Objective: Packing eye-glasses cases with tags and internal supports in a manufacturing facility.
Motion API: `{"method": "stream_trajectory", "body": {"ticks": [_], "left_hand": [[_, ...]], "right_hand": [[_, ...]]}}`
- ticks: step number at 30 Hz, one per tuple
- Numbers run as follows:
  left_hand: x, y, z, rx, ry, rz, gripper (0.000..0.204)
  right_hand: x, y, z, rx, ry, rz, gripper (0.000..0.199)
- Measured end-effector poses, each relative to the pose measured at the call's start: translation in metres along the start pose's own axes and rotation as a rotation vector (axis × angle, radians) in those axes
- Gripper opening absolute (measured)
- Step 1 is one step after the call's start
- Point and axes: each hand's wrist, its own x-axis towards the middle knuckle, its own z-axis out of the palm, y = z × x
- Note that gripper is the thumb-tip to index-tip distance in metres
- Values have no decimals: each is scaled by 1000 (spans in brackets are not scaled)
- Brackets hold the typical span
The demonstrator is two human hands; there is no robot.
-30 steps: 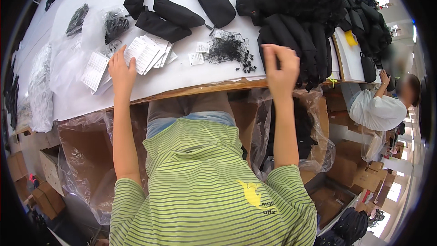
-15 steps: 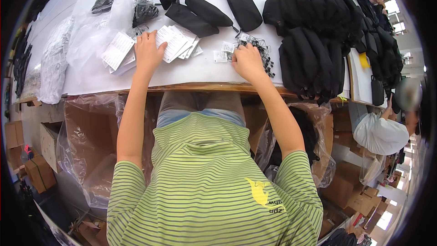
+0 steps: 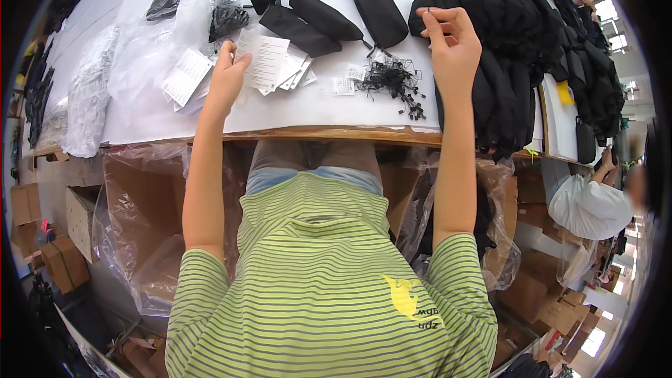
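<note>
My left hand (image 3: 229,78) is closed, with finger and thumb at the left edge of a white printed tag (image 3: 262,57), which it holds up from the table. More white tags lie fanned beneath it, and another small stack (image 3: 187,78) lies to the left. My right hand (image 3: 456,45) is raised in front of the black pouches, finger and thumb pinched together; whatever is between them is too small to make out. Below and left of it lies a tangle of black cords (image 3: 393,82), with small white labels (image 3: 344,86) beside it.
Several loose black pouches (image 3: 378,15) lie at the far middle of the white table (image 3: 301,113). A big heap of black pouches (image 3: 490,21) fills the right side. Clear plastic bags (image 3: 87,94) lie left. Open cardboard boxes (image 3: 136,196) stand below the table edge; other people work at right.
My right hand has lifted off the black cords and moved up and right, now pinched. My left hand has closed at a white tag and raised it from the pile.
</note>
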Motion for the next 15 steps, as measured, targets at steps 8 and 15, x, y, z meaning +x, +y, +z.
{"method": "stream_trajectory", "body": {"ticks": [8,15], "left_hand": [[-85,78,33,-353,-109,-65,55],[-115,89,56,-655,-130,87,25]], "right_hand": [[-50,-43,19,618,-440,368,10],[-105,-47,48,305,-414,266,11]]}}
